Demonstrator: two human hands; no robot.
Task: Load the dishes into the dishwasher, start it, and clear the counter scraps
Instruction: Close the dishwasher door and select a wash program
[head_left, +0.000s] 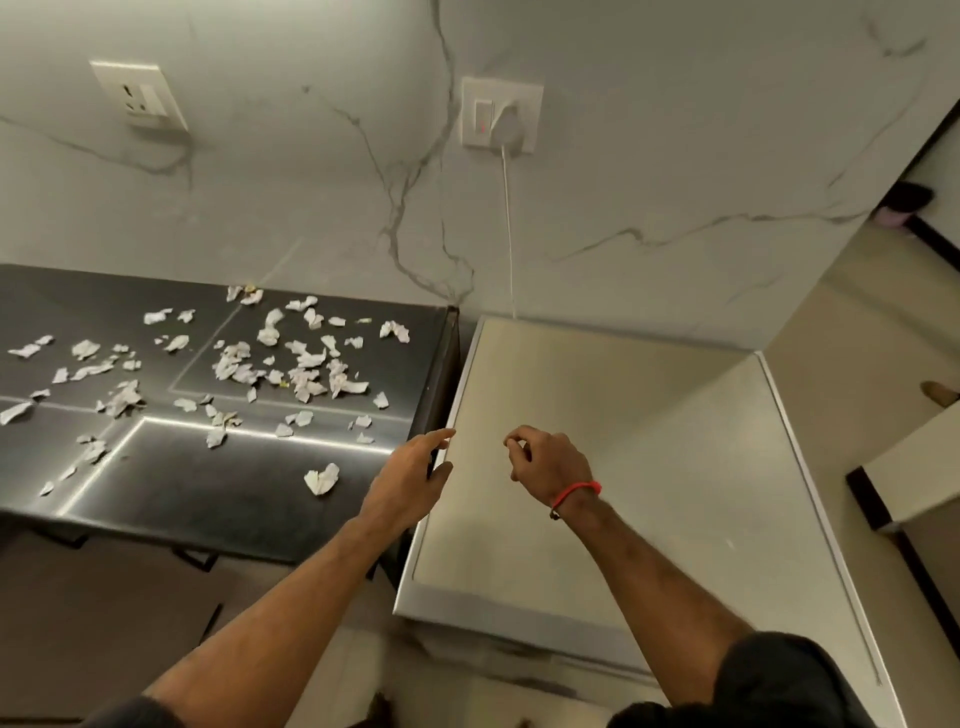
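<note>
Several torn white paper scraps (306, 361) lie scattered over the dark counter (182, 478) on the left. A pale, flat-topped dishwasher (623, 457) stands to the right of the counter, and only its top shows. My left hand (410, 475) hovers at the gap between counter and dishwasher, fingers stretched forward and holding nothing. My right hand (545, 462), with a red thread at the wrist, hangs over the dishwasher top with loosely curled fingers, empty. No dishes are in view.
A marbled wall runs behind. A switch plate with a plug (501, 117) feeds a white cable (510, 234) down behind the dishwasher. Another socket (137, 96) sits at the upper left. One larger crumpled scrap (322, 478) lies near the counter's front edge.
</note>
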